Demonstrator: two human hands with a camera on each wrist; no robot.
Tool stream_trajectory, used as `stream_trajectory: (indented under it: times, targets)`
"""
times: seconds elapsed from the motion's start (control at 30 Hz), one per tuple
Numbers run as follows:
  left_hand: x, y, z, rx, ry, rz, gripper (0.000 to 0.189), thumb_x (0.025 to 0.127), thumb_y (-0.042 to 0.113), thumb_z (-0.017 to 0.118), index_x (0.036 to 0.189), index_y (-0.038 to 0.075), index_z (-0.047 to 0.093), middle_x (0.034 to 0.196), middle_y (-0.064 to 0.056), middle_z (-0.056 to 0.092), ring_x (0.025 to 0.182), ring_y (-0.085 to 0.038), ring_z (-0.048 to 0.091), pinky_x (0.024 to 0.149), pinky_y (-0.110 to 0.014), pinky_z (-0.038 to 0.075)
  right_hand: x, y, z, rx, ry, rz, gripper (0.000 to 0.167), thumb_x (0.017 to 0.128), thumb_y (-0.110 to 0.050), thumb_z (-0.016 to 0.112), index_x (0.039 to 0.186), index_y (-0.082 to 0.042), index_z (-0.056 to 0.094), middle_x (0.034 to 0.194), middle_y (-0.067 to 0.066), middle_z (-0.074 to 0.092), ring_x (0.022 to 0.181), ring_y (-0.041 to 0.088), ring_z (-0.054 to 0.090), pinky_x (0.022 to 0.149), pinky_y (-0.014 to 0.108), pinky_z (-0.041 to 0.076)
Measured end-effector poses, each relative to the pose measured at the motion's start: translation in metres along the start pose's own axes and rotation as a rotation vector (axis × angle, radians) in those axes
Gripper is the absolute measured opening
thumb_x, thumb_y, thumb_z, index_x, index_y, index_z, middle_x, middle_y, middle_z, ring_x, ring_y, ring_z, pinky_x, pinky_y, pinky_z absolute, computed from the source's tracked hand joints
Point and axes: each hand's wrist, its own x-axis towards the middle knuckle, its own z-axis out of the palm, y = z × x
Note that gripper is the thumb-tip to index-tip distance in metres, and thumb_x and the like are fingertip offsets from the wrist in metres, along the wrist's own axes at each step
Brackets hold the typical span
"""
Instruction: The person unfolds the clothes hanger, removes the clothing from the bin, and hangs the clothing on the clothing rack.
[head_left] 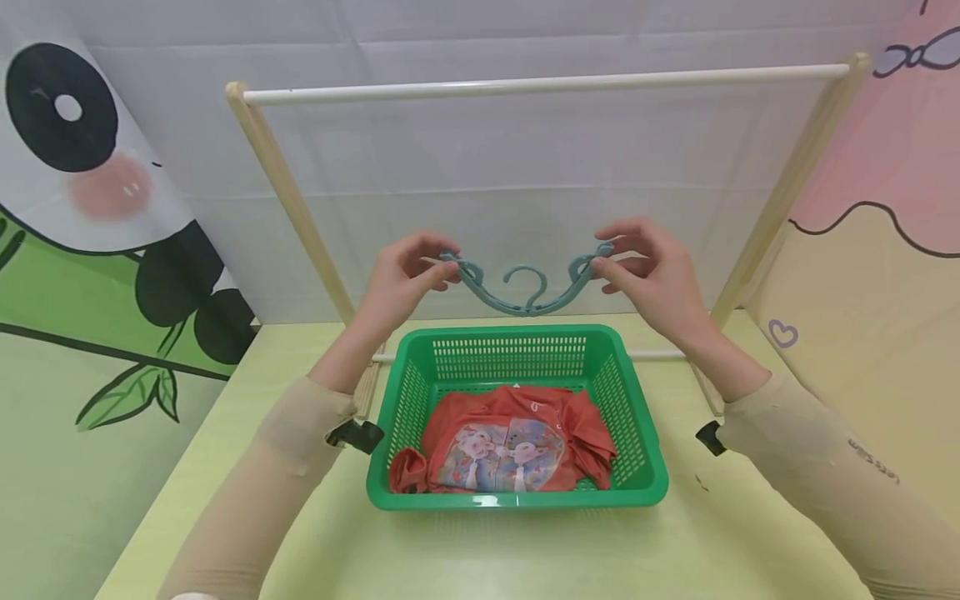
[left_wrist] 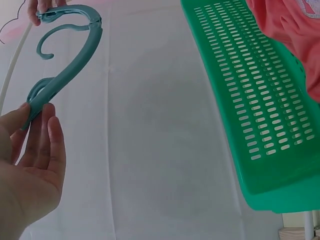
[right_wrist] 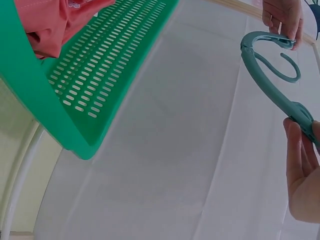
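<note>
A blue-green plastic clothes hanger (head_left: 528, 310) is held in the air above the far rim of a green basket (head_left: 517, 500). Its two arms curve upward, and the hook rises between them. My left hand (head_left: 408, 275) pinches one end between thumb and fingers, seen closer in the left wrist view with the hanger (left_wrist: 75, 65). At the other end my right hand (head_left: 651, 271) pinches the tip the same way, and the right wrist view shows this hand (right_wrist: 306, 185) at its edge. Inside the basket lies a crumpled red shirt (head_left: 495, 417) with a printed picture on it.
Behind the basket stands a clothes rack with a white top bar (head_left: 540, 83) and wooden side posts (head_left: 292, 200). The basket sits on a pale yellow table (head_left: 480, 554). A white cloth backdrop (head_left: 525, 158) and printed panels surround it.
</note>
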Motion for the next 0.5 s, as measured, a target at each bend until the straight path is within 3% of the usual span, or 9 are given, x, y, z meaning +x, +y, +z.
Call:
stream_trajectory:
  times: [0.27,0.5]
  targets:
    - [-0.0005,0.0017,-0.0040,0.232,-0.143,-0.030,0.021,0.092,0.013,0.070,0.112,0.006,0.069,0.107,-0.010,0.071,0.091,-0.014,0.068,0.082,-0.030,0.056,-0.0002,-0.0028,-0.0034,-0.065,0.031,-0.042,0.025,0.091,-0.008,0.070,0.116,-0.003,0.066,0.092,-0.013,0.067,0.070,0.000,0.071,0.064,0.021,0.058]
    - [-0.0007,0.0022,-0.0091,0.298,-0.191,-0.041,0.021,0.092,0.013,0.069,0.112,0.008,0.073,0.108,-0.011,0.073,0.094,-0.021,0.067,0.085,-0.042,0.058,-0.0025,-0.0058,-0.0050,-0.009,0.083,-0.058,0.024,0.091,-0.005,0.069,0.114,-0.002,0.066,0.092,-0.011,0.068,0.073,0.001,0.072,0.063,0.022,0.058]
